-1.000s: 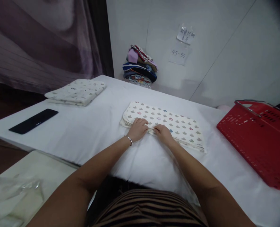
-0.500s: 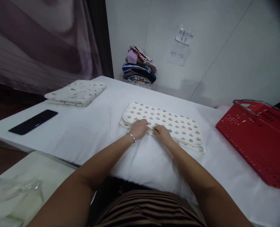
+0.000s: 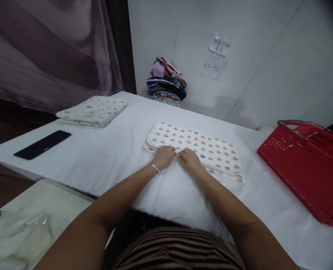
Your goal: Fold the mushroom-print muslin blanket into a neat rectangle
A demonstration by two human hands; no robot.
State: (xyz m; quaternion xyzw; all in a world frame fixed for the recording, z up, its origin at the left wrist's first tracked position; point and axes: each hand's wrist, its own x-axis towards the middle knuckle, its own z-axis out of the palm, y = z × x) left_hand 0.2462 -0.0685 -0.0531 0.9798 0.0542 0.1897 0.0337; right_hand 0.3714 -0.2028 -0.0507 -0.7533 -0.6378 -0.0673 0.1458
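A folded white cloth (image 3: pixel 194 142) with a pattern of grey shapes and a few coloured ones lies in layers on the white-covered table. My left hand (image 3: pixel 164 156) is closed on its near edge, left of the middle. Close beside it, my right hand (image 3: pixel 189 160) pinches the same edge, fingers bent over the layers. The two hands almost meet, and the fingertips are partly hidden in the folds. A second folded patterned cloth (image 3: pixel 94 110) lies at the far left of the table, apart from both hands.
A red plastic basket (image 3: pixel 303 165) stands on the right of the table (image 3: pixel 104 150). At the left lies a flat black object (image 3: pixel 42 145), like a phone. Folded clothes (image 3: pixel 167 82) are piled by the wall. Clear plastic (image 3: pixel 28 236) lies on a lower surface at bottom left.
My right hand has shifted slightly left and down along the cloth's near edge, nearer to my left hand. The cloth lies much as before.
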